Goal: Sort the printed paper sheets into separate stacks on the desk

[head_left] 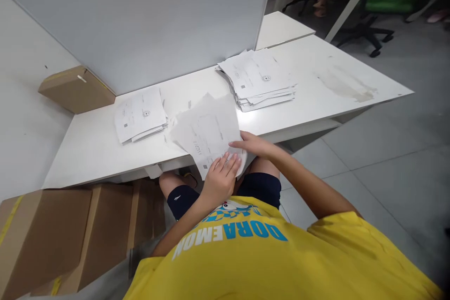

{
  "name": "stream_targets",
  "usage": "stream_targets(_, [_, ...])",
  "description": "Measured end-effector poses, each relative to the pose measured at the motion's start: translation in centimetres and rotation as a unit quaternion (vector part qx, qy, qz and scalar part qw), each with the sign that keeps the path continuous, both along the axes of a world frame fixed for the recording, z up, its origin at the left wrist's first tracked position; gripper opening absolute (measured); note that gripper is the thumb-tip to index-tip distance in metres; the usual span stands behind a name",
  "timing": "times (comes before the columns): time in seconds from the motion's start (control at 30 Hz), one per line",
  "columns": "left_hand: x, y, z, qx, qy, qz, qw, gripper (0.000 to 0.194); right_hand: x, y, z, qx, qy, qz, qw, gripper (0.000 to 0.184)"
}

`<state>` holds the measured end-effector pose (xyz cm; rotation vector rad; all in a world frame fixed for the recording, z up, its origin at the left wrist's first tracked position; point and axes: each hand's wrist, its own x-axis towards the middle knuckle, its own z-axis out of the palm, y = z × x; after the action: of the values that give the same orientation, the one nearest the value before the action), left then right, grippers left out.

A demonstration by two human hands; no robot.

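A loose bunch of printed paper sheets (211, 131) lies partly on the table and juts over its front edge towards my lap. My left hand (221, 172) rests on the near corner of these sheets, fingers stretched out flat; its thumb is hidden. At the right edge of the same sheets, my right hand (255, 144) grips the paper, with one digit lying on top. Left of the sheets is a low paper stack (140, 112) with a round stamp printed on top. A thicker, uneven paper stack (258, 77) stands behind and to the right.
The white table (302, 98) has a brownish smear near its right end. A grey-white panel (151, 18) rises along its back. One cardboard box (77, 89) sits at the left corner; several larger cardboard boxes (63, 225) stand below left. A green chair (390, 0) is far right.
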<state>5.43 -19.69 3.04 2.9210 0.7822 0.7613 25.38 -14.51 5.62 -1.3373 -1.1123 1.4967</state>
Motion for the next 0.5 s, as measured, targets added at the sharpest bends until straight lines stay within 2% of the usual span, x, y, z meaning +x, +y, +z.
stream_targets(0.1, [1.4, -0.8, 0.3, -0.018, 0.02, -0.017, 0.999, 0.053, 1.6, -2.9, -3.1, -0.006, 0.01, -0.111, 0.994, 0.031])
stream_targets(0.17, [1.8, -1.1, 0.8, -0.053, 0.001, 0.007, 0.999, 0.053, 2.6, -4.7, -4.6, -0.016, 0.061, -0.186, 0.981, 0.04])
stream_targets(0.23, [1.5, -0.3, 1.4, -0.093, -0.045, 0.046, 0.994, 0.054, 3.5, -6.2, -5.3, -0.024, 0.1, -0.241, 0.965, 0.046])
stream_targets(0.3, [0.9, 1.9, 1.8, -0.132, -0.105, 0.11, 0.98, 0.053, 4.3, -7.4, -5.6, -0.029, 0.113, -0.262, 0.958, 0.049])
stream_targets(0.33, [0.6, 3.5, 1.7, -0.155, -0.133, 0.165, 0.965, 0.056, 4.6, -7.8, -5.8, -0.029, 0.114, -0.265, 0.957, 0.049])
stream_targets(0.4, [0.3, 7.0, 1.4, -0.26, -0.162, 0.232, 0.923, 0.07, 5.3, -8.2, -6.0, -0.017, 0.107, -0.269, 0.957, 0.049])
stream_targets(0.43, [0.2, 8.5, 1.2, -0.334, -0.165, 0.224, 0.901, 0.072, 5.6, -8.3, -6.2, -0.007, 0.1, -0.268, 0.958, 0.05])
stream_targets(0.5, [0.4, 10.9, 1.1, -0.431, -0.18, 0.141, 0.873, 0.07, 6.2, -7.9, -6.4, 0.015, 0.068, -0.265, 0.962, 0.051])
